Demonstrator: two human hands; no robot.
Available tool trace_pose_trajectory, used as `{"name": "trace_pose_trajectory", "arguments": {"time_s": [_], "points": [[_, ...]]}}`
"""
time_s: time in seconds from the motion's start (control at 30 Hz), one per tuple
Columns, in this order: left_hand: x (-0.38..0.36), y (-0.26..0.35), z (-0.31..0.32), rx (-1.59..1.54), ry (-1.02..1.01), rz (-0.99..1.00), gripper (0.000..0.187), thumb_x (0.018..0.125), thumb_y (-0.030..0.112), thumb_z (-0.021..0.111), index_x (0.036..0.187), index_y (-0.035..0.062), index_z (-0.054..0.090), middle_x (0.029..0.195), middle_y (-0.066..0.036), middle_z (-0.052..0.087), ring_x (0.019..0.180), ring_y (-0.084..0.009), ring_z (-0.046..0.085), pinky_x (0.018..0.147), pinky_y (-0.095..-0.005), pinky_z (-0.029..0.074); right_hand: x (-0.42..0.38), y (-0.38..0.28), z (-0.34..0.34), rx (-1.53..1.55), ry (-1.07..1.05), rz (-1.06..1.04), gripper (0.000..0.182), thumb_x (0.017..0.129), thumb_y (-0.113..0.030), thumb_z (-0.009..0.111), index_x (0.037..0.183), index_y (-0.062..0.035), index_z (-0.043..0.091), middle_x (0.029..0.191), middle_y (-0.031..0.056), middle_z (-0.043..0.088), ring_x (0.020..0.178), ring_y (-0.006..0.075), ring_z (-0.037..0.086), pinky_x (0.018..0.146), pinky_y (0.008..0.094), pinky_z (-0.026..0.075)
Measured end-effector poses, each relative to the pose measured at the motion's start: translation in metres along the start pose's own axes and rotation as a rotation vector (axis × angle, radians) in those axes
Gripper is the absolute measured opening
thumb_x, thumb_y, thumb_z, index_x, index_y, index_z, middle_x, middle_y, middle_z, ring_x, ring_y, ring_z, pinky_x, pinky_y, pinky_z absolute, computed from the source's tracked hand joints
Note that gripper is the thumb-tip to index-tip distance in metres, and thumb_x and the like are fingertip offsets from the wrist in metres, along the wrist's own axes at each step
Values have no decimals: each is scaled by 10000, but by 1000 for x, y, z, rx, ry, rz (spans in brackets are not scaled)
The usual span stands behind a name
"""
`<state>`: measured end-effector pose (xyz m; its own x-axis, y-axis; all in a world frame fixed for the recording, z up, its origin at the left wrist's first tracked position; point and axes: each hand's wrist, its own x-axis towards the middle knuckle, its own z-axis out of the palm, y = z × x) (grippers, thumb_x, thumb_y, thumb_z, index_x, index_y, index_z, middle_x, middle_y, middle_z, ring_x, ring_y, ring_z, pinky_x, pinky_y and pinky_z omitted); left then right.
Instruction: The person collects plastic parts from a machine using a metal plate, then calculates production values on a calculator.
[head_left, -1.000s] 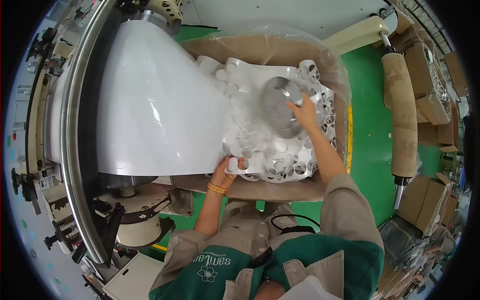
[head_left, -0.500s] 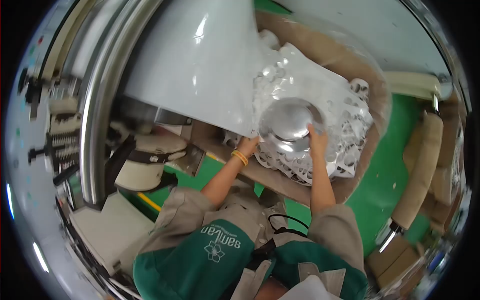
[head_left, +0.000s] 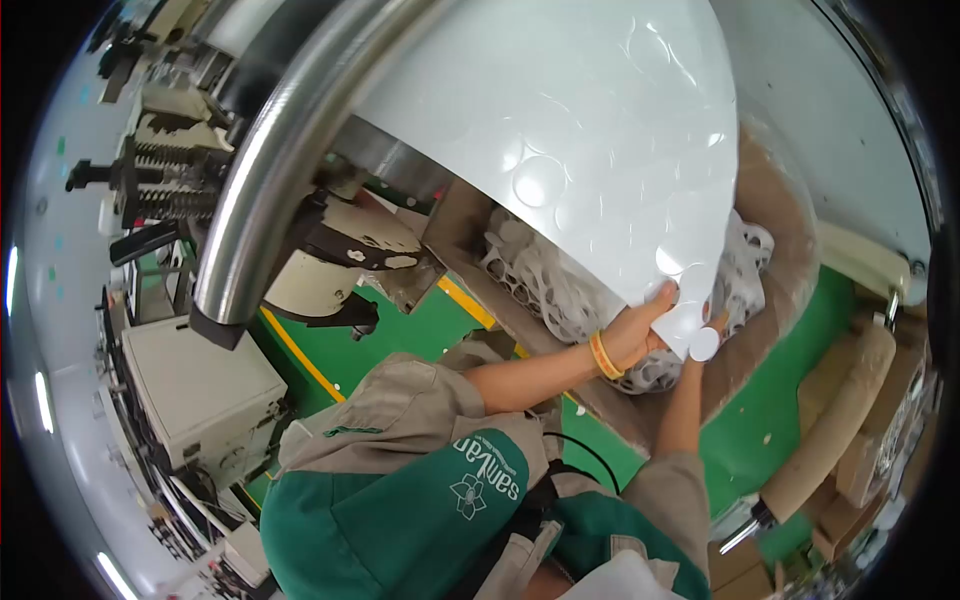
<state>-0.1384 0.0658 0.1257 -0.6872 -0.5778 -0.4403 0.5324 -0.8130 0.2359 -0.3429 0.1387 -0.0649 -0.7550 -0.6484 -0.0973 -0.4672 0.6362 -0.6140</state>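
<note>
A broad glossy white sheet (head_left: 600, 130) with round outlines comes down to a narrow lower corner. My left hand (head_left: 632, 335), with a yellow-orange band at its wrist, is closed on the left edge near that corner. Just right of the tip is my right hand (head_left: 718, 322), largely hidden by the sheet and a small round white disc (head_left: 704, 344); its grip cannot be made out. Under the sheet, a plastic-lined cardboard box (head_left: 785, 290) holds crumpled white sheet scrap (head_left: 545, 285) full of round holes.
A thick metal roller (head_left: 280, 170) slants across the upper left, beside machine parts with springs (head_left: 175, 205). A pale cabinet (head_left: 195, 380) stands at lower left. On the right are a padded bar (head_left: 835, 430) and cardboard boxes (head_left: 735, 580).
The sheet now spreads farther right and down over the box. My left hand has moved right, close to my right hand. The shiny round metal piece my right hand touched is out of sight.
</note>
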Motion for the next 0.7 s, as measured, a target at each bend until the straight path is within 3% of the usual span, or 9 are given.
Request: {"name": "trace_pose_trajectory", "arguments": {"time_s": [0.03, 0.1, 0.17, 0.37, 0.47, 0.5, 0.53, 0.6, 0.7], "points": [[-5, -5, 2, -61, -65, -81, 442, 903, 329, 400, 1249, 62, 336, 1191, -70, 448, 1080, -205, 469, 875, -372, 434, 8, -54, -37, -169, -134, 114, 494, 738, -253, 609, 1120, 5, 435, 897, 227, 593, 783, 337, 599, 684, 381, 463], [-5, -7, 10, -177, -223, -236, 429, 908, 310, 390, 1252, 61, 328, 1208, -78, 434, 1090, -215, 463, 872, -384, 438, 7, -75, -78, 144, -58, 47, 377, 746, -179, 594, 1059, 1, 487, 886, 189, 600, 806, 286, 593, 704, 352, 450], [-5, -13, 3, -106, -98, -229, 436, 916, 298, 367, 1264, 45, 297, 1230, -106, 411, 1118, -240, 442, 906, -400, 417, -18, -140, -137, 38, 42, -181, 297, 750, -127, 590, 1011, 0, 527, 874, 154, 604, 816, 240, 586, 716, 330, 439], [44, 4, -135, 29, 169, 4, 442, 923, 294, 340, 1269, 30, 270, 1237, -139, 399, 1137, -277, 421, 933, -479, 380, -37, -192, -200, 494, 182, -158, 283, 733, -118, 659, 943, 32, 544, 790, 47, 554, 710, 103, 489, 639, 219, 405], [47, 23, -154, 180, 264, -56, 436, 917, 284, 350, 1273, 43, 277, 1236, -129, 402, 1121, -277, 432, 930, -495, 373, -18, -188, -122, 725, 67, 22, 594, 726, -254, 670, 1175, 51, 427, 1140, 191, 483, 1038, 268, 473, 867, 333, 374], [45, 26, -157, 174, 335, -82, 444, 904, 283, 378, 1272, 50, 289, 1228, -120, 410, 1110, -270, 440, 918, -486, 381, -10, -164, -82, 249, 125, 68, 743, 695, -389, 668, 1219, 55, 384, 1201, 236, 434, 1126, 332, 410, 925, 382, 323], [41, 30, -160, 168, 404, -109, 453, 891, 283, 407, 1271, 58, 301, 1221, -112, 419, 1099, -262, 448, 906, -477, 389, 3, -117, -39, 340, -16, 89, 804, 677, -449, 654, 1226, 63, 367, 1212, 253, 418, 1163, 350, 367, 947, 400, 291], [38, 43, -182, 547, 484, -103, 508, 824, 296, 527, 1256, 89, 357, 1199, -81, 443, 1067, -226, 467, 844, -424, 416, -9, -113, -52, 131, 55, 6, 655, 681, -332, 676, 1157, 44, 431, 1096, 233, 510, 1025, 347, 483, 863, 385, 366], [19, 66, -154, 720, 467, 322, 497, 815, 318, 564, 1186, 24, 412, 1067, -72, 542, 938, -178, 551, 731, -299, 474, -16, -114, -85, 29, 56, -68, 513, 687, -230, 685, 1086, 23, 486, 979, 191, 571, 889, 300, 548, 783, 343, 415]]}}
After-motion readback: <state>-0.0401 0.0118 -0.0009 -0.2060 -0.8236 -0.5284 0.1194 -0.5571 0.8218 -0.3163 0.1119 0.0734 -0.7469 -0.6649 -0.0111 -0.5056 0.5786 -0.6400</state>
